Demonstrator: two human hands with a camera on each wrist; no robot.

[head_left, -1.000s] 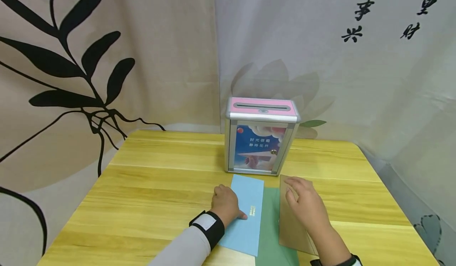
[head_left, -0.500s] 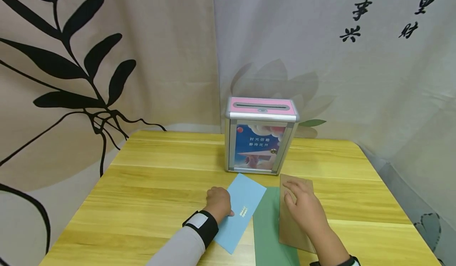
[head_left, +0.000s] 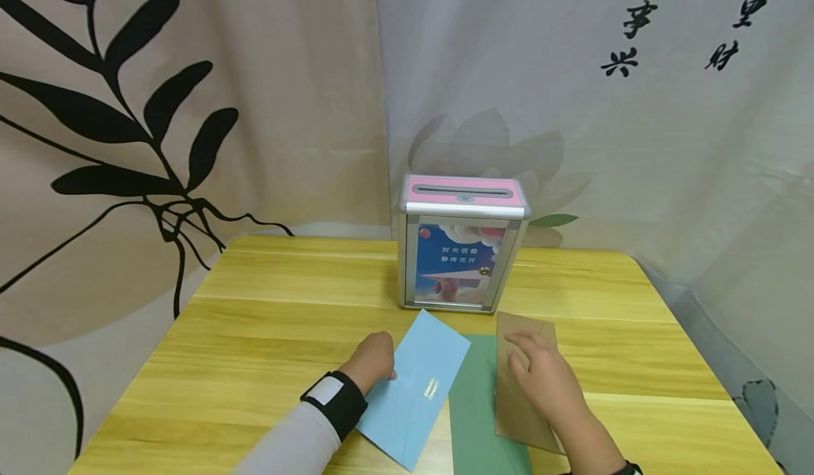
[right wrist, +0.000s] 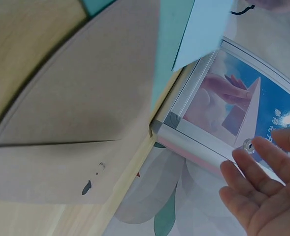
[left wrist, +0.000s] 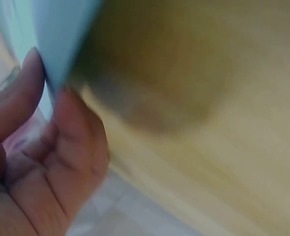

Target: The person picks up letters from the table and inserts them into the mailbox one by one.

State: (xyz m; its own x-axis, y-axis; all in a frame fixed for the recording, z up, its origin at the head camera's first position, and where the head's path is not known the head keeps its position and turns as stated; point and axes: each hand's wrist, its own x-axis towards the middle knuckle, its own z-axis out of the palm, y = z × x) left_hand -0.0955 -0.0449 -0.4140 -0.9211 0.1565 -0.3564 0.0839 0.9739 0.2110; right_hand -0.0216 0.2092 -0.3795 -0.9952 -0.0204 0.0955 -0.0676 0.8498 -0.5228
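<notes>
My left hand [head_left: 374, 358] pinches the left edge of a light blue envelope [head_left: 416, 397] between thumb and fingers; the left wrist view shows the pinch on the envelope [left wrist: 61, 34] closely. The envelope is tilted, its top leaning right. Over a brown kraft envelope [head_left: 518, 390] hovers my right hand [head_left: 540, 372], fingers loosely bent and holding nothing. In the right wrist view that hand [right wrist: 263, 191] appears apart from the brown envelope [right wrist: 85, 98]. A green envelope [head_left: 473, 390] lies on the table between the two, partly covered by both.
A silver letter box [head_left: 461, 256] with a pink slotted top stands behind the envelopes, near the table's back edge. The wooden table [head_left: 286, 319] stretches to both sides. Behind it hangs a printed cloth [head_left: 305, 107].
My left hand has pinched the blue envelope, pulled it left and turned it so its top leans right, showing more of the green one. My right hand has barely moved.
</notes>
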